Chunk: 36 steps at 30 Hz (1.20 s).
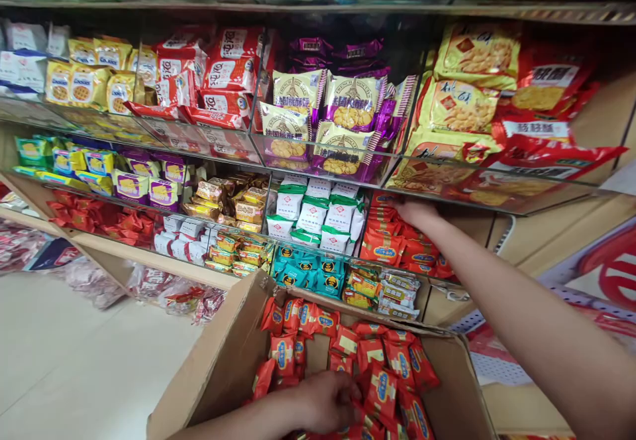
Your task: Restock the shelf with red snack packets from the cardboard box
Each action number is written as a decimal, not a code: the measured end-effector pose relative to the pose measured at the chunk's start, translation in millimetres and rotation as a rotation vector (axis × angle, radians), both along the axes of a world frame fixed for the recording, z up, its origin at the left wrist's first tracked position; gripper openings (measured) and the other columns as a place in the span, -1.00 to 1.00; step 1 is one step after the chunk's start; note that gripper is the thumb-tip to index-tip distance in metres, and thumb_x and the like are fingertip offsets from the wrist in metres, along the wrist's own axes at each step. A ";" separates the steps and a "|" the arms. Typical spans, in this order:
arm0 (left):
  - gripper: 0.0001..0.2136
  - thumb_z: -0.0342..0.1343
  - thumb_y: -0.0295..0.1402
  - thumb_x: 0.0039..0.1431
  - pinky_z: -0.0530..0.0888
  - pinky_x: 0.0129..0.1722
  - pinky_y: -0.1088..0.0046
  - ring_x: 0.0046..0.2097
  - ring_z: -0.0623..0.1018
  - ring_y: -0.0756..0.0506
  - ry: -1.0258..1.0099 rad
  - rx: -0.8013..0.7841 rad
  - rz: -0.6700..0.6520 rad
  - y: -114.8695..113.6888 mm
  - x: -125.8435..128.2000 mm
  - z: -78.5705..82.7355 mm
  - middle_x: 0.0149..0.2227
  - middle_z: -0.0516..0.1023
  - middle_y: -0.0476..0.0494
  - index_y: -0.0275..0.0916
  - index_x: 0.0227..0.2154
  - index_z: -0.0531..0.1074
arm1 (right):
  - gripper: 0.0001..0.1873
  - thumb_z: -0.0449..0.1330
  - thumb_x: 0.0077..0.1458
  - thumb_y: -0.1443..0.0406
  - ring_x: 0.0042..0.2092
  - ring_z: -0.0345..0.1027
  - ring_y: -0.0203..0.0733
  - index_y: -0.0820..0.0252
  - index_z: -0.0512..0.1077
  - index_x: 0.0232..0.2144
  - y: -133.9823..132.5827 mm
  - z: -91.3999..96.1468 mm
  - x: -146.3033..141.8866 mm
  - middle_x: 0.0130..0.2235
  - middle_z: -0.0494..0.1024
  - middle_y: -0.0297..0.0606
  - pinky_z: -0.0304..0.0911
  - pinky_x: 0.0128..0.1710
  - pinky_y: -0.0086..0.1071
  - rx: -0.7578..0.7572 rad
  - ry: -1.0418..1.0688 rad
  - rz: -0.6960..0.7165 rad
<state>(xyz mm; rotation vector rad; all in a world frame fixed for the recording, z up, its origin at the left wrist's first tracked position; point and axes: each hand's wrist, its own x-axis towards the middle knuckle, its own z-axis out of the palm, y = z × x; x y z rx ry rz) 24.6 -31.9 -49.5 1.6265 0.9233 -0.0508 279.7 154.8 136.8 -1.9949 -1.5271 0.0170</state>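
Touching blue-labelled red packets [382, 390]: left fingers [344, 383]

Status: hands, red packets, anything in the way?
Left hand in carton, among red packets. Right hand at similar shelf packets, grip hidden. Upper shelf close above it.

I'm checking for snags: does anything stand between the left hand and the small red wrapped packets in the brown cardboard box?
Nothing visible does: the left hand is down inside the open brown cardboard box, among the small red wrapped packets, with the box's walls around them rather than in between.
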 end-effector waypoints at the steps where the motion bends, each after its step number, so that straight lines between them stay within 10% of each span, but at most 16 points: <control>1: -0.70 0.08 -0.25 -0.12 0.18 -0.55 0.56 -0.53 0.21 0.05 0.000 0.004 -0.001 0.6 -0.3 -0.3 -0.51 0.36 0.03 -0.16 -0.26 0.43 | -0.53 0.20 -0.17 0.07 0.04 0.14 0.21 0.14 0.41 -0.18 -0.5 0.6 -0.7 -0.04 0.39 -0.03 -0.07 0.01 0.13 -0.006 -0.007 0.000; 8: -0.76 0.05 -0.27 -0.10 0.18 -0.54 0.55 -0.52 0.23 0.03 0.038 0.040 -0.010 6.0 -3.9 1.6 -0.51 0.36 0.03 -0.17 -0.31 0.43 | -0.61 0.12 -0.06 0.14 -0.01 0.21 0.12 0.21 0.40 -0.19 -20.9 17.8 -1.8 -0.10 0.43 -0.04 0.05 -0.01 -0.05 -0.004 -0.067 0.017; 12: -0.76 0.07 -0.23 -0.10 0.18 -0.53 0.55 -0.53 0.23 0.04 -0.005 0.055 -0.005 6.3 -5.8 -0.2 -0.52 0.35 0.04 -0.17 -0.32 0.42 | -0.68 0.04 0.03 0.19 -0.11 0.28 0.00 0.27 0.41 -0.24 -83.9 10.6 -16.1 -0.21 0.47 -0.06 0.13 -0.07 -0.15 0.155 -0.234 0.215; 14: -0.76 0.08 -0.23 -0.10 0.17 -0.54 0.56 -0.53 0.23 0.04 -0.007 0.052 -0.003 6.5 -6.2 -1.9 -0.53 0.35 0.05 -0.18 -0.32 0.41 | -0.73 -0.02 0.08 0.21 -0.18 0.29 -0.09 0.20 0.43 -0.34 -132.1 -15.4 -32.0 -0.30 0.47 -0.15 0.18 -0.13 -0.23 0.218 -0.264 0.429; 17: -0.77 0.07 -0.23 -0.10 0.15 -0.56 0.57 -0.54 0.21 0.05 -0.009 0.070 -0.011 7.1 -5.6 -1.9 -0.55 0.33 0.06 -0.18 -0.34 0.41 | -0.78 -0.02 0.08 0.29 -0.25 0.34 -0.19 0.11 0.43 -0.35 -199.9 -83.1 -58.0 -0.33 0.48 -0.25 0.24 -0.22 -0.35 -0.084 -0.199 0.598; 23: -0.80 0.08 -0.26 -0.10 0.17 -0.51 0.54 -0.52 0.21 0.04 0.010 0.081 -0.008 5.6 -4.2 0.0 -0.54 0.30 0.05 -0.19 -0.36 0.40 | -0.23 0.14 -0.32 0.44 0.15 0.03 0.06 0.25 0.21 0.07 -247.1 -197.7 -79.4 0.15 0.18 -0.08 0.07 0.05 -0.19 -0.721 -0.164 0.330; 32: -0.70 0.14 -0.11 -0.13 0.19 -0.50 0.53 -0.54 0.25 0.06 -0.105 0.001 0.104 11.4 -5.3 -2.6 -0.57 0.27 0.07 -0.25 -0.42 0.36 | -0.34 0.01 -0.18 0.44 -0.02 0.28 -0.02 0.30 0.19 0.07 -253.1 -199.2 -67.6 -0.06 0.43 -0.05 0.17 -0.06 -0.22 -0.500 0.006 0.285; 36: -0.54 0.13 0.01 -0.14 0.29 -0.40 0.47 -0.45 0.40 0.02 -0.274 -0.318 0.242 7.0 -2.3 16.5 -0.39 0.39 -0.01 -0.21 -0.24 0.34 | -0.37 0.04 -0.10 0.34 -0.08 0.34 -0.12 0.27 0.10 0.10 -253.9 -197.4 -83.4 -0.12 0.47 -0.10 0.22 -0.09 -0.27 -0.218 0.326 0.213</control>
